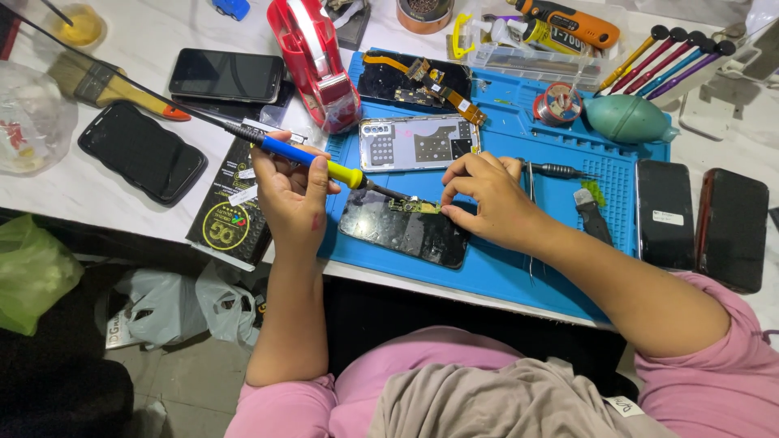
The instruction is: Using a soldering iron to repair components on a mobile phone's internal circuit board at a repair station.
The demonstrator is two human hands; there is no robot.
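A white bench (154,36) carries a blue ribbed silicone mat (519,276) that reaches its near edge. At the mat's left edge lies a flat black packet (231,219) with a round yellow-green emblem and small white stickers. Behind the mat, toward the far edge, stand a red tape dispenser (312,57) and a clear plastic tray (535,53) holding an orange tool. A teal rubber blower bulb (626,119) rests at the mat's far right corner, beside a row of coloured-handled drivers (665,57). Dark glossy phones (702,219) lie off the mat's right edge; two more lie near the bench's left edge.

The left hand (294,195) is closed in a pen-like grip around a soldering iron (312,161) with a blue and yellow handle. Its tip meets a small green circuit board (415,207).

The board rests on the upper edge of a black phone panel (406,231) lying near the mat's near left corner.

The right hand (487,199) is curled, fingertips pinched onto the right end of the board. Metal tweezers (531,182) lie just beside it.
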